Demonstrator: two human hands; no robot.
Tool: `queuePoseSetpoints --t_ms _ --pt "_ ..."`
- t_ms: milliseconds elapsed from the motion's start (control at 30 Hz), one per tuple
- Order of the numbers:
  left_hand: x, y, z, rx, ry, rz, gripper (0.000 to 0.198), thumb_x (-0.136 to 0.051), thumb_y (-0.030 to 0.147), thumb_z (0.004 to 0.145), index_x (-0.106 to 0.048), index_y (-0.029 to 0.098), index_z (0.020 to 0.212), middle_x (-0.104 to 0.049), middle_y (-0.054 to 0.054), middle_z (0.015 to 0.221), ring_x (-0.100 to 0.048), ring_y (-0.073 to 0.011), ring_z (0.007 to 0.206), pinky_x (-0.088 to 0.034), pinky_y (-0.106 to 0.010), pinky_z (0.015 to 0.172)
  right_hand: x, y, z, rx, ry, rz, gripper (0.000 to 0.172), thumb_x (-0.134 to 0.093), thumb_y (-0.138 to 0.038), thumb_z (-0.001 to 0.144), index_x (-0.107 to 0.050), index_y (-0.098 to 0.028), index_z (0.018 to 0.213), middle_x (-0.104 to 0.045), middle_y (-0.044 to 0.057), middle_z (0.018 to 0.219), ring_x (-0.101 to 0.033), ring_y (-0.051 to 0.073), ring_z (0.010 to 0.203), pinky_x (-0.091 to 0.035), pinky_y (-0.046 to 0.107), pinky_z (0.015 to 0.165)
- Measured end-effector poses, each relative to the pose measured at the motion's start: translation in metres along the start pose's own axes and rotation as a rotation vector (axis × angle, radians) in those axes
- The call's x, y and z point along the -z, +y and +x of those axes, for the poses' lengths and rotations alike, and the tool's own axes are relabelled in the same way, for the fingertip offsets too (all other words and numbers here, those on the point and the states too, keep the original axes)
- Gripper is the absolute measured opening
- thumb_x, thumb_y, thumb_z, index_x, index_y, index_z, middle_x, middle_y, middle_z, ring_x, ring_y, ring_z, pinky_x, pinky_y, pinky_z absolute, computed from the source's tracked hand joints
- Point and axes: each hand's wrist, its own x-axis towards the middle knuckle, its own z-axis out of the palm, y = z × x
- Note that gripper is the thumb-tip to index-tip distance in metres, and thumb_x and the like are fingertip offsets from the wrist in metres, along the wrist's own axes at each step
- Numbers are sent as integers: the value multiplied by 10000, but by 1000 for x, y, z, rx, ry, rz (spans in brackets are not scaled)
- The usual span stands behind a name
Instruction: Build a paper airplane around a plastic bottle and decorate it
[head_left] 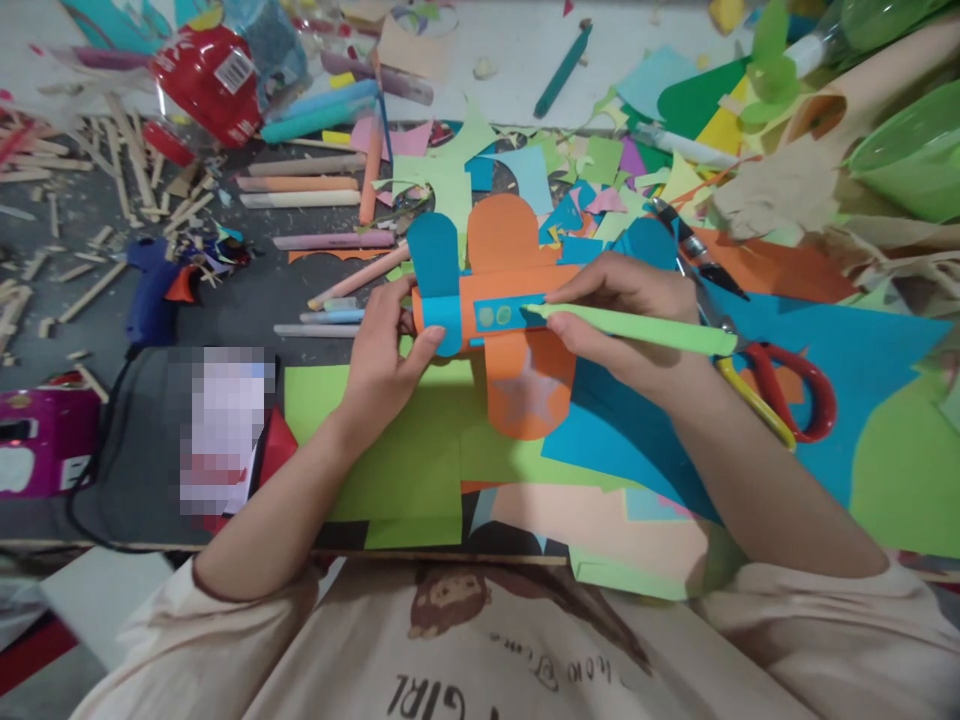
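An orange and blue paper airplane [523, 385] lies over green paper sheets, with a pale star on its lower wing. My left hand [390, 345] grips its left end, thumb on the blue crosspiece [441, 280]. Between the thumb and fingers of my right hand [615, 310] is a light green marker [652, 330]. The marker's tip touches the blue strip [514, 313] along the body, where two light green round marks show at the left. Right of my right hand lie scissors [780, 395] with red and yellow handles.
A blue glue gun [150, 290] and a phone [225, 430] lie at the left, near wooden sticks [127, 165]. Several markers [300, 184] lie beyond my left hand. Paper scraps [600, 160] cover the back; a large blue sheet [840, 350] is at the right.
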Motion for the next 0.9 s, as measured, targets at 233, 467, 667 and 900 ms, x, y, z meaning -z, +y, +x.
queuePoseSetpoints --t_ms 233,467,667,900 --pt "0 1 -1 12 -3 5 521 -408 626 915 -496 237 1251 -601 -94 1078 -580 -186 814 -498 -309 701 -6 0 -2 74 16 -19 37 -680 -274 808 -668 -257 778 -653 -20 640 -551 131 534 -433 287 474" --pt "-1 -2 -1 16 0 -9 531 -415 648 902 -502 248 1241 -600 -76 1046 -592 -188 820 -513 -325 712 -4 -1 -2 75 -22 -72 23 -681 -278 821 -685 -256 816 -658 -14 649 -549 124 522 -429 275 461" --pt "-1 -3 -1 6 -3 11 526 -406 640 911 -496 242 1242 -593 -69 1055 -594 -178 795 -505 -313 657 -3 -1 -1 70 -25 9 53 -679 -257 813 -667 -262 761 -653 -25 640 -557 123 526 -429 276 468" --pt "0 0 -1 18 7 11 530 -412 639 909 -504 232 1235 -612 -93 1078 -606 -201 850 -513 -326 690 -3 3 -1 37 25 10 58 -682 -256 802 -653 -272 755 -635 -16 631 -548 137 536 -433 306 475"
